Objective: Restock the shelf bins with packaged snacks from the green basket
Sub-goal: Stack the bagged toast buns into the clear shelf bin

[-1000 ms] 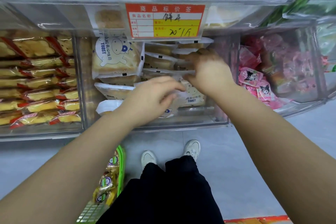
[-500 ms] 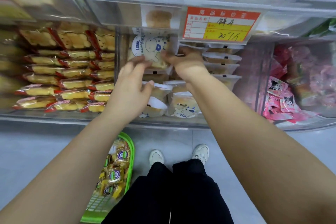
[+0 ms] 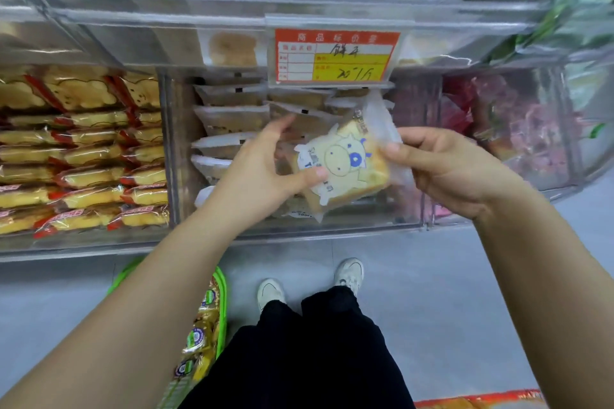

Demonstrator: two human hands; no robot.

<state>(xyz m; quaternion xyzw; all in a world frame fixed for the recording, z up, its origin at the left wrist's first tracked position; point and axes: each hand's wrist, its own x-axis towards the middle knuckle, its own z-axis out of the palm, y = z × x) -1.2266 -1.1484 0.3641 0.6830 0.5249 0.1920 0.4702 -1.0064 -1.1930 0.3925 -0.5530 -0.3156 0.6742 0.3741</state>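
A clear toast packet point(image 3: 345, 164) printed with a cartoon cow hangs in front of the middle shelf bin point(image 3: 332, 224). My left hand point(image 3: 262, 173) grips its left edge, thumb on the front. My right hand point(image 3: 442, 166) pinches its right edge. Behind them, more toast packets point(image 3: 229, 116) lie stacked flat inside the bin. On the floor at lower left stands the green basket point(image 3: 222, 305), mostly hidden by my left forearm, with several yellow wrapped snacks point(image 3: 199, 339) in it.
The left bin point(image 3: 83, 242) holds several rows of red-and-yellow cake packets point(image 3: 89, 149). Pink packets point(image 3: 518, 129) fill the right bin. A red and yellow price tag point(image 3: 335, 56) hangs above the middle bin. My shoes point(image 3: 349, 274) and black trousers are below on grey floor.
Both hands have come out of the middle bin toward me, now holding one cow-print toast packet between them. The view has shifted slightly right.
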